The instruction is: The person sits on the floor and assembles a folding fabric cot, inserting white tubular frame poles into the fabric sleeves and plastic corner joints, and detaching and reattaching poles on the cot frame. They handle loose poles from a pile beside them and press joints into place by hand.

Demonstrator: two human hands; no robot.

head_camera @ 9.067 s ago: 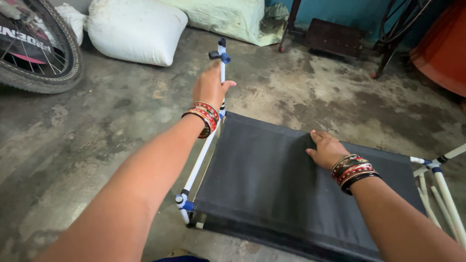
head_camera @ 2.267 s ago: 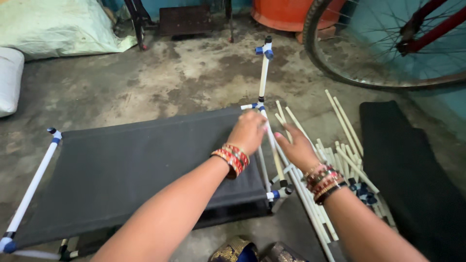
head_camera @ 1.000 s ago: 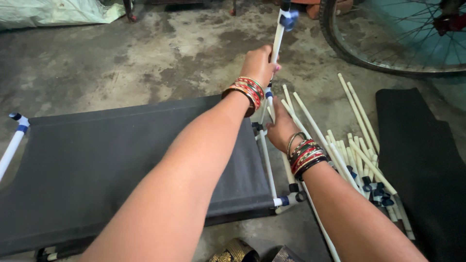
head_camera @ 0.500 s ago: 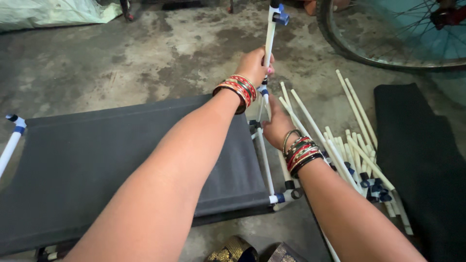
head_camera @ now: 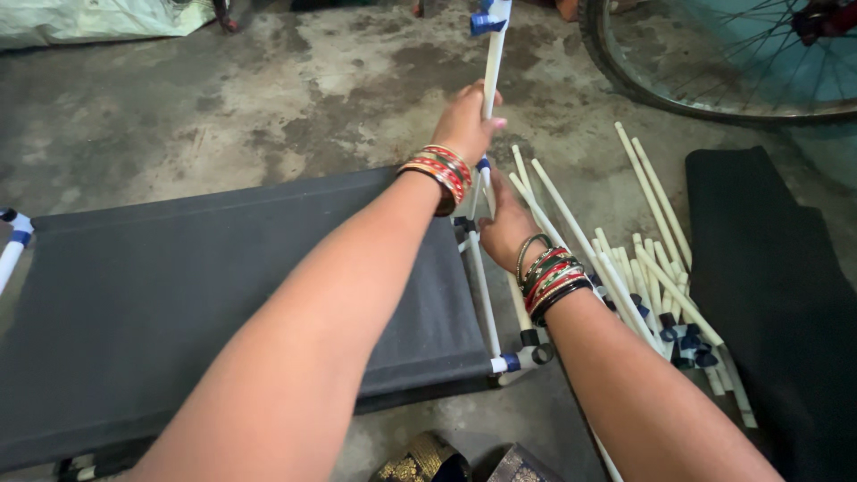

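The left hand point(head_camera: 464, 120) is wrapped around the upright white plastic pipe point(head_camera: 492, 62) at the right end of the black fabric cot point(head_camera: 223, 295). The right hand point(head_camera: 504, 228) grips its base joint, bracing it.

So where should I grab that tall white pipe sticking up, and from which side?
Probably grip the white pipe on its bare middle, below the blue connector, where the left hand wraps it. Come from the black fabric side; loose pipes crowd the other.
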